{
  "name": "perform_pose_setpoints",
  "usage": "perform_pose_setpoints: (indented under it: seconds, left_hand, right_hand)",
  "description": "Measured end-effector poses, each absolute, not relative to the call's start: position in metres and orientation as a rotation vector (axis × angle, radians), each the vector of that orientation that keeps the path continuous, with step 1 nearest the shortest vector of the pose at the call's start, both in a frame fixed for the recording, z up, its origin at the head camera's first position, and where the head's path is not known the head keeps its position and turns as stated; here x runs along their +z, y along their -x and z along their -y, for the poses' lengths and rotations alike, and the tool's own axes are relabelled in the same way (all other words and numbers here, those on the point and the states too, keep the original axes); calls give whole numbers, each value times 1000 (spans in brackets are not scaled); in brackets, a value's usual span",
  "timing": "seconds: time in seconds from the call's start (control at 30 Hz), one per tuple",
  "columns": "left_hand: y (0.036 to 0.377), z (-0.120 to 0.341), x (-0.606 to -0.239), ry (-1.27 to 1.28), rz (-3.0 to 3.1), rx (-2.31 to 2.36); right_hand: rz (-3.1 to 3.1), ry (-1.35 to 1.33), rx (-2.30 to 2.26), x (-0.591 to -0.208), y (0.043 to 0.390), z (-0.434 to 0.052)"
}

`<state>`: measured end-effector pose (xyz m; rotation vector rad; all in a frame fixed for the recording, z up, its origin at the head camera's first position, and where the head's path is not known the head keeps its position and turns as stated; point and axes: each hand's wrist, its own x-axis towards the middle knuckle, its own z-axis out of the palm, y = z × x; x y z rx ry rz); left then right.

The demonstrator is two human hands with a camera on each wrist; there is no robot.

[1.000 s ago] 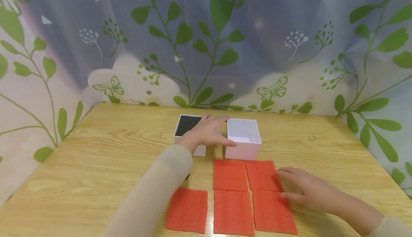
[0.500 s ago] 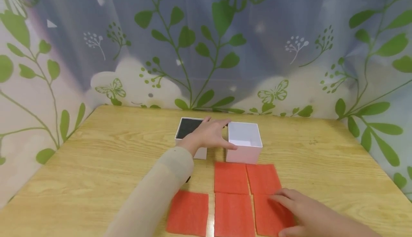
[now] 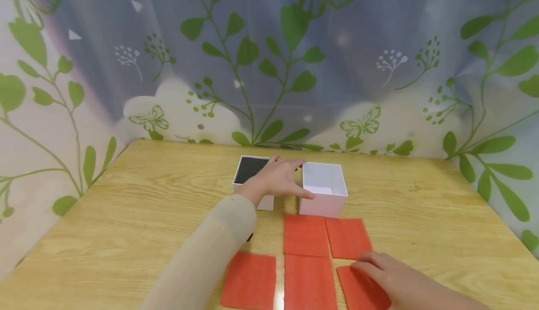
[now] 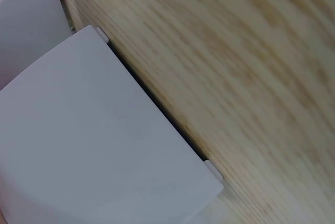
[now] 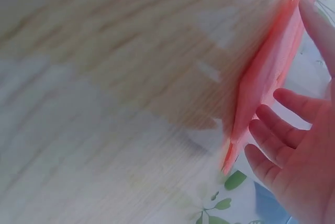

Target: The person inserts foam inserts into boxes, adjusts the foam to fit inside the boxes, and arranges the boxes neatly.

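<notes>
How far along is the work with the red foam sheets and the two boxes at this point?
Done: nothing packed; the white open box shows only a bare white interior. In hand: the right hand rests on the near-right red foam sheet, and the left hand rests on the black-lined box. Left: all five sheets lie flat on the table.

Right hand [image 5: 301, 166], fingers spread, apparently touching a red foam sheet [image 5: 267, 72].

We see soft, even, bright light in the head view, with faint shadows under the boxes and bending at the frame's edges. Both wrist views are blurred: the desk [image 5: 104, 77] grain smears, washed pale.
</notes>
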<state>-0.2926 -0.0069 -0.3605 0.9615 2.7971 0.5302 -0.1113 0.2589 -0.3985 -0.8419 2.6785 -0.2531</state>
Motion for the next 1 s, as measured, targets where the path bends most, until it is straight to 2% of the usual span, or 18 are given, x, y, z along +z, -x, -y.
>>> perform_pose_setpoints:
  seconds: [0.13, 0.3, 0.5, 0.73, 1.0]
  left_hand:
    - [291, 5, -361, -957, -2787, 527]
    - [291, 5, -362, -947, -2792, 512]
    - [292, 6, -361, -956, -2807, 487]
    - [293, 3, -359, -960, -2803, 494]
    - [292, 5, -361, -931, -2809, 473]
  right_hand:
    - [-2703, 979, -186, -402, 109, -260]
    - [-2669, 964, -170, -400, 107, -263]
    - [-2718, 1084, -131, -394, 104, -262]
    - [-2662, 874, -244, -379, 105, -256]
    - [-2732, 979, -255, -378, 110, -260]
